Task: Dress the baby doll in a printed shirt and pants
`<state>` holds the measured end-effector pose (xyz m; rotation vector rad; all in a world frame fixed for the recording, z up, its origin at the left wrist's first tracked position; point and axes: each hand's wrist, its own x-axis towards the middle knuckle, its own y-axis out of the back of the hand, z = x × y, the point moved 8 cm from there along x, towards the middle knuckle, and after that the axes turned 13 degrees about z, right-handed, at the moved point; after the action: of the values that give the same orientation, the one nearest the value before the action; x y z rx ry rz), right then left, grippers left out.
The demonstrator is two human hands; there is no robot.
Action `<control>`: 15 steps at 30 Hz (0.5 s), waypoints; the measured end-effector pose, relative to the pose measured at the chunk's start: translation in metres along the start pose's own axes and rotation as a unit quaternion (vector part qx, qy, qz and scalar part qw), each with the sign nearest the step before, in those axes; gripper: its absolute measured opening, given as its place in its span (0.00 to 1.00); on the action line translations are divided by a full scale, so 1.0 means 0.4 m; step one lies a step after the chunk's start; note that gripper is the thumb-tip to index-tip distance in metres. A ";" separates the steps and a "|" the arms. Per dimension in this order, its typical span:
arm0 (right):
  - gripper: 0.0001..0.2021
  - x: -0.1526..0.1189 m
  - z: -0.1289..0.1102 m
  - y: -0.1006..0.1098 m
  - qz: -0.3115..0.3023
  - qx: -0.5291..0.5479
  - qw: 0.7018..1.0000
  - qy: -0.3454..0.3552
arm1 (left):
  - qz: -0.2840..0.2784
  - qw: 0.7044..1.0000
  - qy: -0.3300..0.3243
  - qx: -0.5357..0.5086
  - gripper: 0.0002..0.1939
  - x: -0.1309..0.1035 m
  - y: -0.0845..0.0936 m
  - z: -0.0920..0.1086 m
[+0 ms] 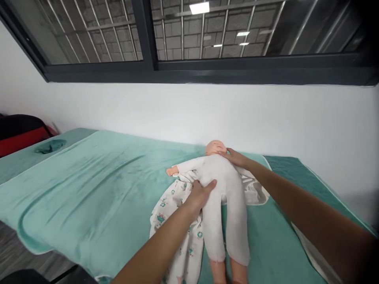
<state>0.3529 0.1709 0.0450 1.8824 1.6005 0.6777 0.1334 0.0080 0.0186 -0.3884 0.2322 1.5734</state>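
Observation:
A baby doll (pixel 216 177) with a white cloth body lies on its back, head toward the wall, bare lower legs toward me. My left hand (pixel 199 196) grips its side at the waist, thumb on the front and fingers curled underneath. My right hand (pixel 236 157) holds it at the neck and shoulder, beside the head, fingertips partly hidden. Partly beneath the doll lies a white baby garment (pixel 166 209) printed with small green figures. On the other side, a piece of pale cloth (pixel 254 191) shows under my right forearm. The doll's arm beneath my right arm is hidden.
A light green sheet (pixel 97 189) covers the padded bed, which has a face hole (pixel 51 146) at its left end. A red and black bag (pixel 22 134) sits at far left. White wall (pixel 142 112) and a dark-framed window (pixel 207 73) stand behind the bed.

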 end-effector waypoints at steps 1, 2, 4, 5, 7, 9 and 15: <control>0.45 -0.003 -0.007 0.006 -0.002 0.004 1.000 0.003 | -0.002 1.000 0.009 -0.017 0.47 -0.005 -0.002 0.004; 0.45 -0.007 -0.018 0.015 -0.001 0.006 1.000 0.005 | 0.001 1.000 0.014 -0.023 0.48 -0.010 0.001 0.013; 0.46 -0.015 -0.054 0.035 0.005 0.010 1.000 0.010 | 0.014 1.000 0.000 -0.020 0.47 -0.019 0.028 0.053; 0.46 -0.019 -0.078 0.042 0.006 0.016 1.000 0.010 | 0.021 1.000 -0.007 -0.016 0.46 -0.023 0.051 0.078; 0.48 -0.024 -0.139 0.039 -0.004 0.041 0.999 0.001 | 0.021 0.999 -0.027 -0.017 0.41 -0.031 0.110 0.140; 0.49 -0.027 -0.216 0.008 -0.024 0.071 0.997 -0.007 | 0.009 0.999 -0.050 -0.020 0.36 -0.036 0.184 0.202; 0.45 -0.009 -0.470 -0.213 -0.062 0.125 0.990 0.037 | 0.043 0.997 -0.063 0.031 0.34 0.025 0.488 0.290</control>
<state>0.1616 0.1962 0.1180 1.9285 1.9090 0.5196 -0.0727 0.0529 0.1036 -0.2325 0.2015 1.6654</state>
